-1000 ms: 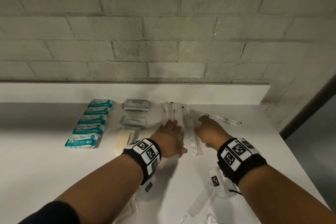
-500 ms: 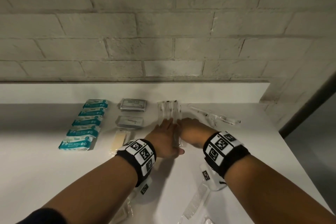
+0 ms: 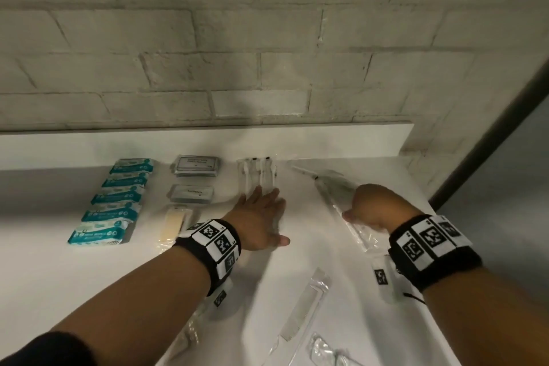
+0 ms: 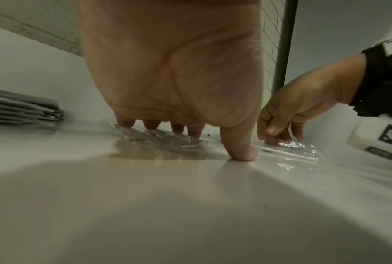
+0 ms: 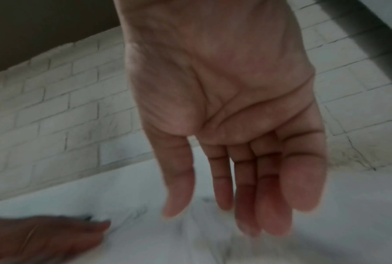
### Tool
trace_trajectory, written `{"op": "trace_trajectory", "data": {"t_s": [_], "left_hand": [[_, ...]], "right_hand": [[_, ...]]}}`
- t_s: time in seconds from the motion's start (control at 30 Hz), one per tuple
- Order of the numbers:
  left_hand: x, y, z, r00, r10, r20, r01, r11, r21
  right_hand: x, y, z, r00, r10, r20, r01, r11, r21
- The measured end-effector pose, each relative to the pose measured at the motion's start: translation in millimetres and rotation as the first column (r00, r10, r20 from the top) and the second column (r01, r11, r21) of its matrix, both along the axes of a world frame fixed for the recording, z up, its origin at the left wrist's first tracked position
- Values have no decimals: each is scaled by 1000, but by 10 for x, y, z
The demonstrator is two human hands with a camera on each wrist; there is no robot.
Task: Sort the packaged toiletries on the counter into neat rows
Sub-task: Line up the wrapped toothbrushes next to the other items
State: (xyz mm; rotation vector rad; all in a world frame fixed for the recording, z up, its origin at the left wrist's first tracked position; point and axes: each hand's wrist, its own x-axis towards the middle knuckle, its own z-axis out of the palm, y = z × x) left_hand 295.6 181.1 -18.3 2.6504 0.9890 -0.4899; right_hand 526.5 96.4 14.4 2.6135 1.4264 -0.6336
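Change: the right hand (image 3: pixel 375 206) is now sitting well right of the left hand (image 3: pixel 260 217); half a second ago the two were side by side at the clear row.
Near edge, bottom of the head view: a long clear packet (image 3: pixel 303 309) and crinkled clear wrappers (image 3: pixel 322 349) are lying loose on the desk (image 3: pixel 297 252), not yet in any row.
Left hand: it is lying flat, fingers (image 4: pixel 152 125) straight and spread a little, tips pressing on the near end of the clear toothbrush packets (image 3: pixel 257 175); the thumb (image 4: pixel 240 148) is touching bare desk.
Right hand: in the right wrist view its fingers (image 5: pixel 244 187) are hanging nearly straight and holding nothing. In the left wrist view the tips are touching or just above a clear sleeve (image 4: pixel 289 146); which, I cannot tell.
Loose clear sleeves (image 3: pixel 335 190): they are lying askew, slanting from centre right toward the back wall, right of the toothbrush row.
Middle left: a pale bar in clear wrap (image 3: pixel 173 221) and two grey sachet stacks (image 3: pixel 194 166) are forming a column running away from the camera.
Far left: five teal wipe packs (image 3: pixel 114 202) are sitting in a tidy overlapping column.
Progress: judging by the layout, three columns are done or nearly done; the slanted sleeves and the near-edge packets are still waiting, so perhaps over half is finished.
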Motion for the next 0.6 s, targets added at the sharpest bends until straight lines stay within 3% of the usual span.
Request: {"op": "trace_trajectory", "data": {"t_s": [0.17,0.4,0.5,0.6], "left_hand": [[4,-17,3,1000,-4,17,4,1000,8],[5,-16,1,998,17,65,-16,1000,-16],[7,-25,6,993,36,108,-33,999,-29],[33,-45,22,997,2,83,-1,1000,-9]], "right_hand": [[-115,-43,-124,995,-18,-98,11,998,-64],[-528,265,-87,877,-80,-474,148,983,108],[-719,473,-91,931,44,-361,31,980,197],[-742,622,-149,978,106,-177,-80,986,145]]}}
